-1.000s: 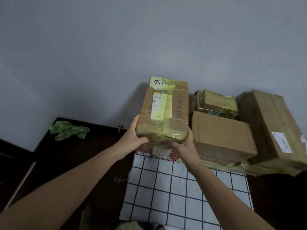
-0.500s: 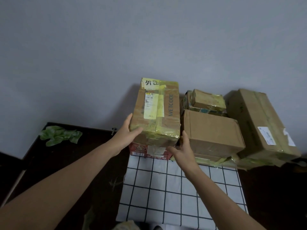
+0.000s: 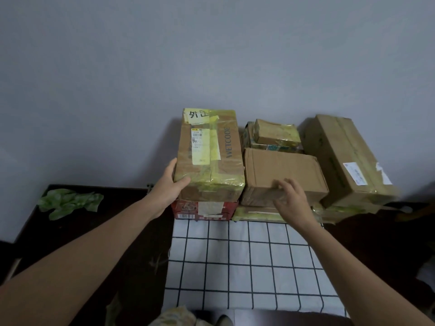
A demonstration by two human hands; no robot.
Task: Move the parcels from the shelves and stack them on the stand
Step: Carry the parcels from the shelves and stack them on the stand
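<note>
The parcel (image 3: 209,156), taped in yellow and marked WETCODE, lies flat on a red box (image 3: 202,209) at the back left of the stand (image 3: 235,267), close to the wall. Its footprint roughly matches the red box.

My left hand (image 3: 170,184) holds the parcel's near left corner, with the fingers flat on the left face and the thumb hooked over the top edge. My right hand (image 3: 292,198) is off the parcel. Its fingers are spread and relaxed over the near edge of the brown box (image 3: 282,175) just beside. They are blurred, so I cannot tell whether they touch it.

Hazards, as judged:
- The parcel is held on one side only. A push from the left hand would twist it on the red box or press it into the brown box.
- The tape looks glossy and is likely slick.
- If the thumb drags as the hand lets go, the corner could pull leftward past the stand's edge, where nothing supports it.
- The right hand could nudge the brown box, which rests on a flat taped packet (image 3: 256,214) and sits against the long box (image 3: 346,158).

Clearances: the wall is behind, the brown box is on the right, and the stand's edge is on the left. Open room lies on the gridded front of the stand, toward me, and above the stacks.
</note>
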